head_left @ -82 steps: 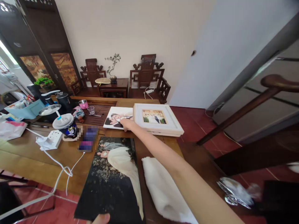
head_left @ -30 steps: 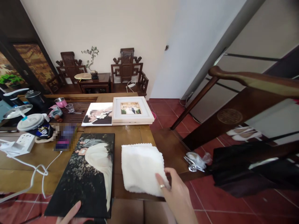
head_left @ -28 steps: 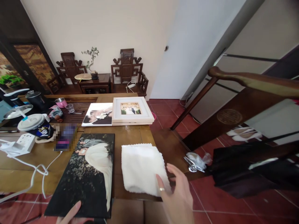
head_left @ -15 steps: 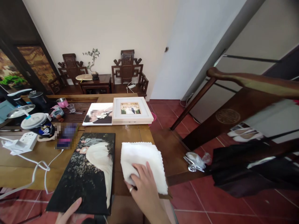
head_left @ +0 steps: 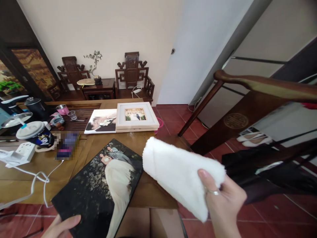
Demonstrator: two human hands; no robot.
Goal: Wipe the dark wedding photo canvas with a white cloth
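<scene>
Towel (head_left: 173,168) lifted off table, right hand (head_left: 224,201) gripping

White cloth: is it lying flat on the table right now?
No. The white cloth is lifted clear of the table, gripped in the right hand.

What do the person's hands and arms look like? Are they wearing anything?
Both are bare: no gloves and no sleeves in view. The right hand wears a thin silvery ring on one finger. Only the fingers of the left hand show, with nothing on them.
</scene>
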